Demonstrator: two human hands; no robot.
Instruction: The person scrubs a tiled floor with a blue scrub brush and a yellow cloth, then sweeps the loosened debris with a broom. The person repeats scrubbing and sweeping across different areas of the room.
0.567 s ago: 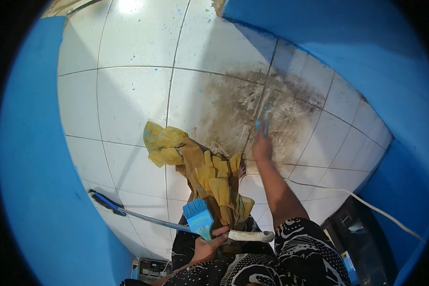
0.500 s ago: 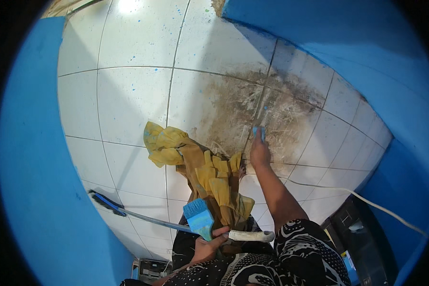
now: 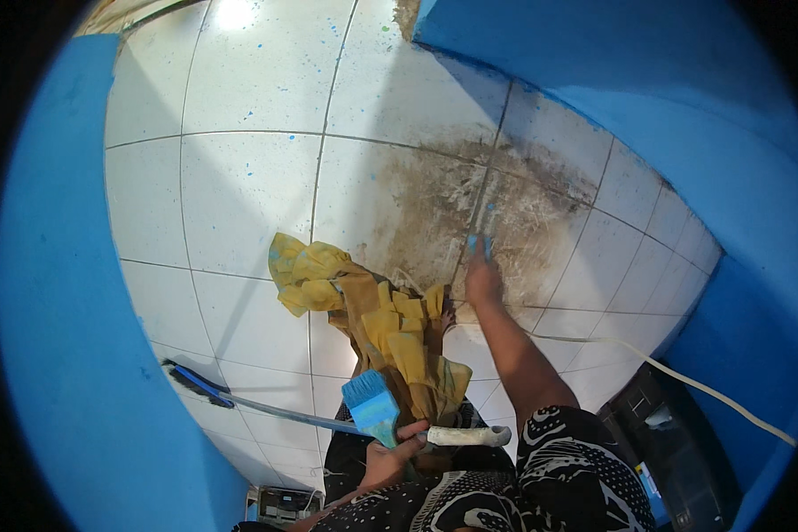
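Note:
My left hand (image 3: 388,461) is closed in front of my lap around a wide paintbrush (image 3: 372,410), its blue bristles pointing up and away. A brush broom's pole (image 3: 297,414) runs behind this hand, and a whitish grip (image 3: 467,436) sticks out to its right; whether the fingers hold the pole too I cannot tell. My right hand (image 3: 483,282) reaches forward to the floor, fingers closed on a small light-blue piece (image 3: 479,243) pressed to the tiles; its kind is unclear. Brown grime (image 3: 523,230) surrounds it. A crumpled yellow-and-brown cloth (image 3: 381,319) drapes over my knees.
The broom's blue-black head (image 3: 195,383) rests at the left. Blue walls stand left (image 3: 53,266) and right (image 3: 718,115). A pale cable (image 3: 683,374) crosses the right side near a dark case (image 3: 661,434). Blue paint flecks dot the white tiles (image 3: 248,195).
My right hand stays on almost the same spot, the light-blue piece slightly shifted or tilted in its fingers. The view has moved slightly. My left hand keeps its hold on the paintbrush.

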